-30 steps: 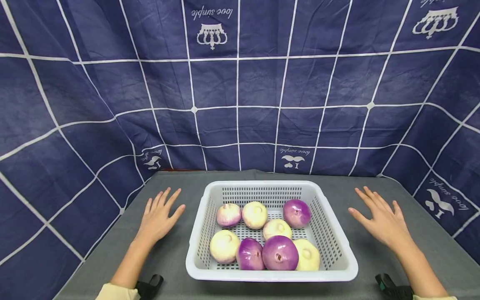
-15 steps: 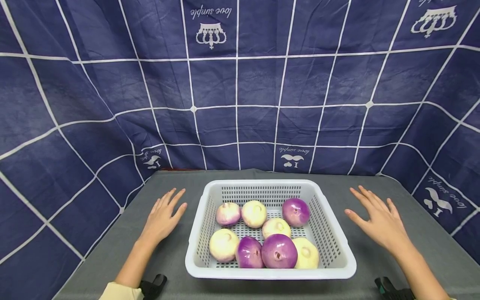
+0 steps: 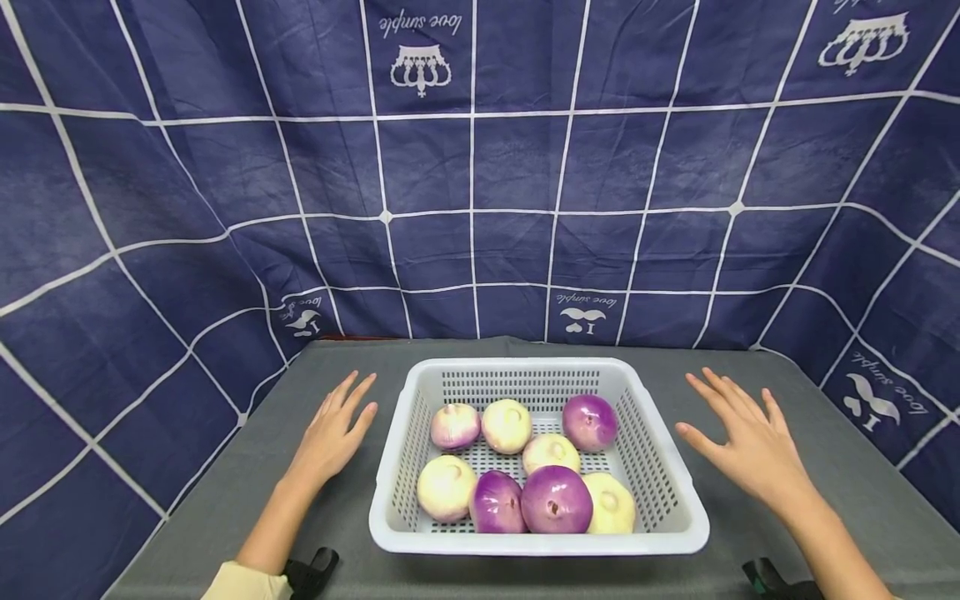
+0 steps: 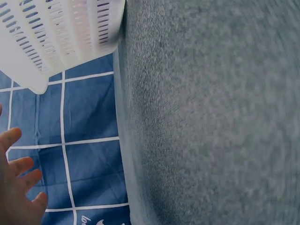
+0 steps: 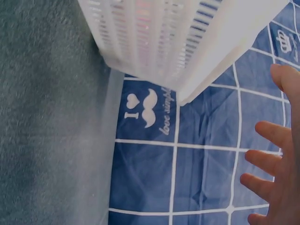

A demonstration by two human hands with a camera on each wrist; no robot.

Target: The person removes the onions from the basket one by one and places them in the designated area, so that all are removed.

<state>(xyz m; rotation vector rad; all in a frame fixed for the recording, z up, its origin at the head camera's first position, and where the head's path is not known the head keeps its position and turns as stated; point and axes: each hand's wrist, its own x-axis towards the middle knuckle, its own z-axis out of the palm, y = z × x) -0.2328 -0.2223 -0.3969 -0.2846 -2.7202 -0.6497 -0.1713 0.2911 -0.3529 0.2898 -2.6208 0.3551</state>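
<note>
A white perforated plastic basket [image 3: 637, 543] sits mid-table, holding several onions. Some are purple, like the large purple onion [image 3: 557, 500] at the front; others are pale cream, such as the pale onion [image 3: 447, 488] at front left. My left hand [image 3: 330, 442] is held left of the basket, fingers spread and holding nothing. On the other side my right hand [image 3: 750, 450] is likewise spread, apart from the basket wall. Both wrist views show the basket's slotted side [image 4: 70, 33] and slotted wall [image 5: 150, 42] beyond the outstretched fingers.
Grey cloth covers the table [image 3: 352, 533]. Behind and to both sides hangs a navy curtain [image 3: 517, 167] with a white grid and printed motifs. Black wrist straps [image 3: 311, 575] show at the lower edge.
Both hands have moved slightly inward toward the basket, the left rightward and the right leftward. The basket and onions keep their places, with only a slight shift of the head view.
</note>
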